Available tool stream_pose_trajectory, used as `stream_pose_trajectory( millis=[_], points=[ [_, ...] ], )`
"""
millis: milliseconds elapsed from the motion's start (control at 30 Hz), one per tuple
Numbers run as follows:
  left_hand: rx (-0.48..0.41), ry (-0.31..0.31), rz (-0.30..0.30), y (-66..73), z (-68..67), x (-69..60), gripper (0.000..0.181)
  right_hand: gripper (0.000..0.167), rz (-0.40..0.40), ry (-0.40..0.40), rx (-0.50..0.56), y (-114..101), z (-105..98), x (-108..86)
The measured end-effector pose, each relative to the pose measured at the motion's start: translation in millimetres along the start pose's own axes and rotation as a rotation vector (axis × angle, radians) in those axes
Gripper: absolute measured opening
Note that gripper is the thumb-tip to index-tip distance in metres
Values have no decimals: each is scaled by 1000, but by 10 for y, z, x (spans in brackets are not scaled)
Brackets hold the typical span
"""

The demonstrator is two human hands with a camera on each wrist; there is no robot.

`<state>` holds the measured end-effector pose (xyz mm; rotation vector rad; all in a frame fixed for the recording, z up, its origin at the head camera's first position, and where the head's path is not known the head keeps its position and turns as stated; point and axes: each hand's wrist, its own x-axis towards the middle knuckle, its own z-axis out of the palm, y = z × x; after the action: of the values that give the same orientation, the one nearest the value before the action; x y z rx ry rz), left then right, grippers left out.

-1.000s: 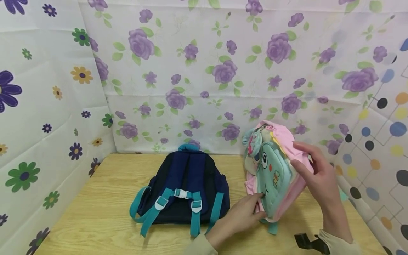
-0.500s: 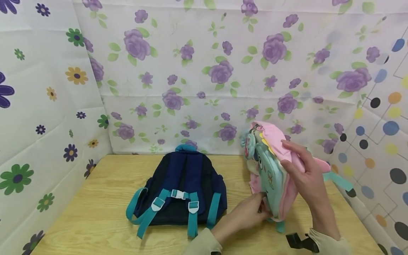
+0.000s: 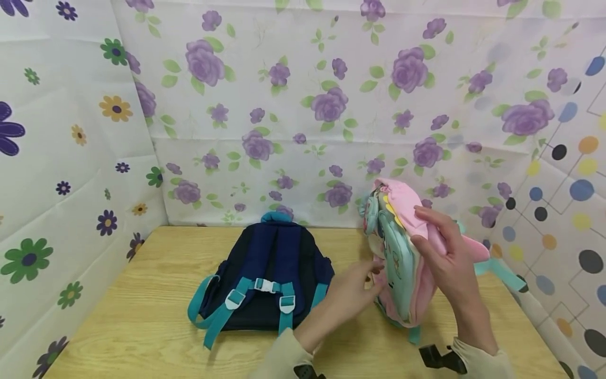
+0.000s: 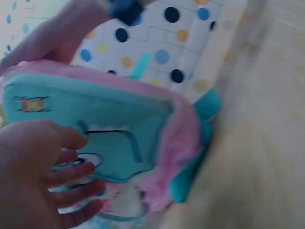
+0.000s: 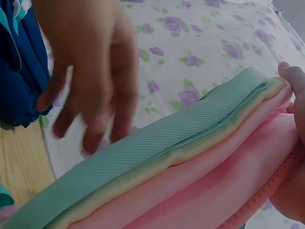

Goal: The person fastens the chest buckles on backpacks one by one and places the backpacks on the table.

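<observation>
A pink and mint backpack (image 3: 400,271) with a cartoon face on its front pocket stands tilted on the right of the table, its front turned left. My right hand (image 3: 445,258) grips its pink side; the right wrist view shows the thumb (image 5: 290,76) at the fabric's edge. By the front pocket is my left hand (image 3: 352,287), its fingers loosely bent and spread. Nothing is held in that hand in the left wrist view, where the mint pocket (image 4: 105,138) lies behind the fingers. Whether the fingertips touch the bag I cannot tell.
A navy backpack (image 3: 267,247) with teal straps lies left of the pink one, straps upward, partly behind my left forearm. The wooden table (image 3: 156,295) is bounded by a floral cloth (image 3: 284,105) at the back and patterned cloths on both sides.
The pink and mint backpack has turned so its front faces further left. My left hand has come off its lower front edge and moved up and slightly left. The right hand keeps its grip.
</observation>
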<state>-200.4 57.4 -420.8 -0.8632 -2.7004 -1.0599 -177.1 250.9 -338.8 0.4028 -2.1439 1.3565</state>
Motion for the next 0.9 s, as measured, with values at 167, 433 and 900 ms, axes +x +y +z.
stream_pose_trajectory(
  millis=[167, 433, 900],
  points=[
    [-29, 106, 141, 52, -313, 16, 31, 52, -6, 3, 4, 18, 28, 8],
    [-13, 176, 368, 245, -655, 127, 37, 50, -66, 11, 5, 30, 73, 20],
    [91, 226, 506, 390, -686, 325, 56, 45, -57, -6, 46, 57, 123, 3]
  ],
)
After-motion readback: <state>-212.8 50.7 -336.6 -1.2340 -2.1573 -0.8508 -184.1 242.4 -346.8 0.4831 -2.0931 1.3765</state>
